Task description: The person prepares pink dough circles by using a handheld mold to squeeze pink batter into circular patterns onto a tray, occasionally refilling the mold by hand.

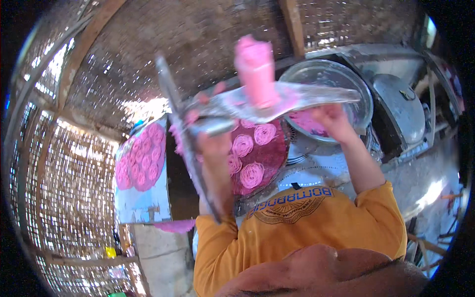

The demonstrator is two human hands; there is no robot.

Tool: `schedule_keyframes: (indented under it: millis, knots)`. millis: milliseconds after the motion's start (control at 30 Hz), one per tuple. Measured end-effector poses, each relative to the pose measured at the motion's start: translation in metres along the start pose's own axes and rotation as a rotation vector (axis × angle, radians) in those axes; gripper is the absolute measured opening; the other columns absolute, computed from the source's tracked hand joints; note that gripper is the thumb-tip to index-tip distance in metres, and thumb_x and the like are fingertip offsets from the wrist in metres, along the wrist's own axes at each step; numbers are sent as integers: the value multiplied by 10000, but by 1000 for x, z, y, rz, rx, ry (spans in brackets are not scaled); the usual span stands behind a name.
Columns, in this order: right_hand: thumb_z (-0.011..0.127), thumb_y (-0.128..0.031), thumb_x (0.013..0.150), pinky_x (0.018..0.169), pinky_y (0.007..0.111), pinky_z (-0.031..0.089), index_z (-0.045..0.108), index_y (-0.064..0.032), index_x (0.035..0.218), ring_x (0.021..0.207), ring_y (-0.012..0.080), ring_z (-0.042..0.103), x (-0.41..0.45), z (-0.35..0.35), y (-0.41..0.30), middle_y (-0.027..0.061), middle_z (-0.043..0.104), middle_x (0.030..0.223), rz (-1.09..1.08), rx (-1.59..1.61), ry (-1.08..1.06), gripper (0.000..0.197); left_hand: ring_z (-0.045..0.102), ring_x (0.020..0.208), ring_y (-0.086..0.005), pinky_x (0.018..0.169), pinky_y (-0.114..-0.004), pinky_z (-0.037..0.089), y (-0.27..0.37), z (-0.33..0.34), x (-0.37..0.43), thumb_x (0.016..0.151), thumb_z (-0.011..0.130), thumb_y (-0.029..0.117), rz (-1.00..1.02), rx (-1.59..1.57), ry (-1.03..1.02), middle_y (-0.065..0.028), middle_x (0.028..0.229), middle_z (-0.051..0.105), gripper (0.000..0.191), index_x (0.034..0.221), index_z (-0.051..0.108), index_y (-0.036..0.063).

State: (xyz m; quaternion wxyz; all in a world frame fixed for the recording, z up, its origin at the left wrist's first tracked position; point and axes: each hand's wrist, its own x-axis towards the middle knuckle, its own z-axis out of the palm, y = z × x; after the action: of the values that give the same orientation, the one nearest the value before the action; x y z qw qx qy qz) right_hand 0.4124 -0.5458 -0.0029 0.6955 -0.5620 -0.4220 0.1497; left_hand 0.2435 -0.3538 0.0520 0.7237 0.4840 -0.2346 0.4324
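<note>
Blurred by motion, my left hand grips the left side of a hand press, whose pale winged board carries an upright pink dough cylinder. A long bar crosses in front of my left hand and forearm. My right hand is beside the underside of the board's right end, over the metal basin's near rim; its exact hold is blurred. Below the press, pink coiled noodle-like nests lie on a round dark red tray. The press hides part of this tray.
A large metal basin with pink dough stands right of the tray. Farther right is a round metal lid. Another group of pink nests lies on a pale blue surface at left. A woven wall rises behind.
</note>
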Motion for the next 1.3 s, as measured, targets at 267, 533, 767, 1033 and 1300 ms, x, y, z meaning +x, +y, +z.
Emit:
schedule_keyframes:
  millis: [267, 533, 767, 1033, 1300]
  knots:
    - [564, -202, 698, 686, 385, 471, 629, -75, 864, 842, 275, 585, -12, -92, 111, 138, 603, 900, 719, -1584, -504, 219, 376, 1134, -273, 925, -454, 337, 25, -23, -20, 711, 597, 474, 117, 177, 184, -47, 1087, 443, 444, 1054, 465, 225]
    - [550, -155, 672, 652, 364, 487, 645, -72, 783, 778, 261, 609, 17, -137, 79, 125, 622, 820, 669, -1669, -327, 168, 433, 1077, -267, 944, -515, 298, 76, -54, -43, 745, 494, 546, 212, 373, 302, -57, 1137, 486, 480, 1092, 470, 216]
    - [586, -213, 665, 670, 369, 490, 639, -37, 786, 783, 294, 603, 34, -139, 167, 172, 610, 836, 786, -1501, -276, 221, 422, 1095, -266, 916, -541, 317, 100, -71, -68, 793, 369, 570, 210, 453, 249, -76, 1202, 431, 548, 1224, 383, 231]
    - [583, -274, 663, 734, 406, 467, 597, 27, 867, 810, 335, 586, 58, -101, 216, 210, 589, 893, 678, -1292, -268, 364, 442, 1070, -286, 810, -475, 453, 90, -62, -84, 742, 455, 585, 181, 600, 413, -94, 1154, 453, 544, 1135, 437, 209]
    - [633, -310, 617, 655, 390, 465, 630, -50, 768, 721, 317, 594, 62, -104, 260, 157, 610, 755, 566, -1243, -226, 301, 483, 1000, -311, 757, -454, 486, 80, -44, -71, 686, 578, 524, 22, 474, 295, -113, 1091, 450, 510, 1057, 496, 182]
